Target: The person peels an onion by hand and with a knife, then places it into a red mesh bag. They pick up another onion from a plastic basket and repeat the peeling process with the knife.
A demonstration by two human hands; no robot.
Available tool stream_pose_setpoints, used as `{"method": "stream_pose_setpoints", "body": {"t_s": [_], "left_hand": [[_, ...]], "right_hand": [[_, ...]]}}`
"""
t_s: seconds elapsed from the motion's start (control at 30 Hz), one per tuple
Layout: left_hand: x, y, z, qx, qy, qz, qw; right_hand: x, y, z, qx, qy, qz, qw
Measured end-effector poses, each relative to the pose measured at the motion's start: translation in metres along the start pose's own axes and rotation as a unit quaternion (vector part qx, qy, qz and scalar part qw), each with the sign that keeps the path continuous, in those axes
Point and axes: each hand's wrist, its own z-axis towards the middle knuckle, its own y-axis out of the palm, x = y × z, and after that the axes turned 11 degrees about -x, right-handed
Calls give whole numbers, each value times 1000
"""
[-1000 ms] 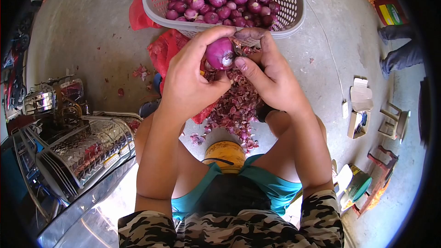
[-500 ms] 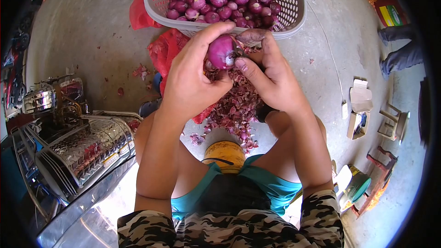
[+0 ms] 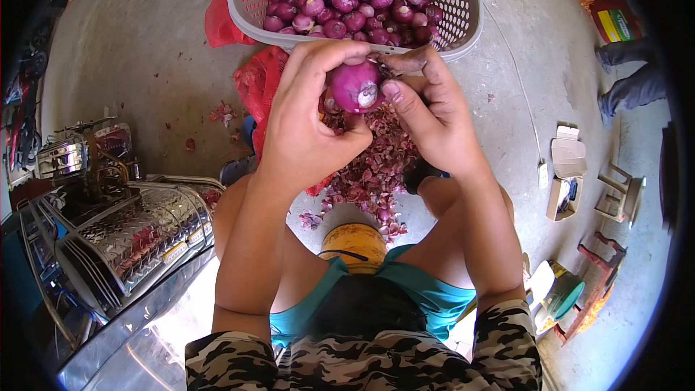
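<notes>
A purple-red onion (image 3: 354, 88) is held up in front of the basket, its pale cut end facing me. My left hand (image 3: 298, 124) is closed round its left side, fingers over the top and thumb below. At the onion's right edge, my right hand (image 3: 439, 124) pinches with thumb and forefinger, and a dark scrap shows by the fingertips. Dark stains mark the right fingers. Beneath both hands lies a heap of papery onion skins (image 3: 373, 174) on the floor.
A grey plastic basket (image 3: 470, 22) full of red onions stands ahead. Red mesh sacking (image 3: 255, 80) lies left of the skins, and a yellow bucket (image 3: 355, 246) is between my legs. Shiny metal machinery (image 3: 137, 232) is at left; a small wooden stool (image 3: 621, 195) and another person's legs (image 3: 633, 80) at right.
The onion has turned so its pale end faces me more. My right thumb has shifted slightly right, from the dark end to the onion's edge.
</notes>
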Motion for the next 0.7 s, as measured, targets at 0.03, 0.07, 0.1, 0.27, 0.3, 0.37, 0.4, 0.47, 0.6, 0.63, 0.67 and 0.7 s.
{"method": "stream_pose_setpoints", "body": {"t_s": [0.03, 0.07, 0.1, 0.27, 0.3, 0.37, 0.4, 0.47, 0.6, 0.63, 0.67, 0.7], "left_hand": [[0, 0, 0, -8, -1, -17, 1000], [0, -1, -1, -16, -1, -34, 999], [0, -1, -1, -25, -2, -51, 998], [-3, 1, -1, 0, 32, -105, 994], [-3, 2, -1, 8, 37, -115, 993], [-3, 2, -1, 9, 26, -117, 993], [-2, 2, -1, 9, 22, -118, 993], [-3, 2, -2, 1, 19, -96, 995], [-3, 1, -2, -11, 17, -78, 997], [-3, 1, -2, -14, 16, -87, 996], [-3, 1, -3, -18, 15, -95, 995], [-2, 0, -3, -21, 14, -103, 994]], "right_hand": [[0, 0, 0, 8, 7, 21, 1000], [2, -1, 0, 21, 4, 39, 999], [2, -2, 0, 24, 16, 46, 999], [-2, -5, 1, 19, 53, 61, 997], [-2, -4, 2, 21, 39, 70, 997], [-7, -7, 0, 4, 69, 89, 994], [-9, -8, -1, -4, 83, 98, 992], [-6, -12, -6, -21, 64, 117, 991], [-16, -7, -4, -37, 40, 99, 994], [-15, -7, -4, -37, 44, 90, 994], [-14, -6, -4, -38, 49, 82, 995], [-13, -6, -4, -39, 53, 74, 995]]}}
